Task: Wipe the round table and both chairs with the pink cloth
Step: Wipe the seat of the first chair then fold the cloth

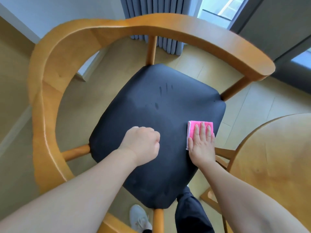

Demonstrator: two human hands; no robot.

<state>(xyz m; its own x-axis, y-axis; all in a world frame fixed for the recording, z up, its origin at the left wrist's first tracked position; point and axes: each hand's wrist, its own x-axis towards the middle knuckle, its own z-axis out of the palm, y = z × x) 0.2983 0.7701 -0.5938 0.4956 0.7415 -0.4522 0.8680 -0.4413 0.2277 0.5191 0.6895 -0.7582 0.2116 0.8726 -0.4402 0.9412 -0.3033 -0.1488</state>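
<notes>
A wooden chair (55, 68) with a curved armrest rail carries a black seat (151, 101), the landmark here. Over the seat's near-left part the left hand (143, 143) is curled into a fist, holding nothing. On the seat's right edge the right hand (202, 145) lies flat, fingers straight, pressing the folded pink cloth (193, 127) down. Right of the seat stands the round table (272, 158).

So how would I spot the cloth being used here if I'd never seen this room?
Find the wooden armchair with the dark padded seat. On the seat's right side, near the round table, the right hand presses flat on the pink cloth. It is the only bright pink thing, folded into a small rectangle.
</notes>
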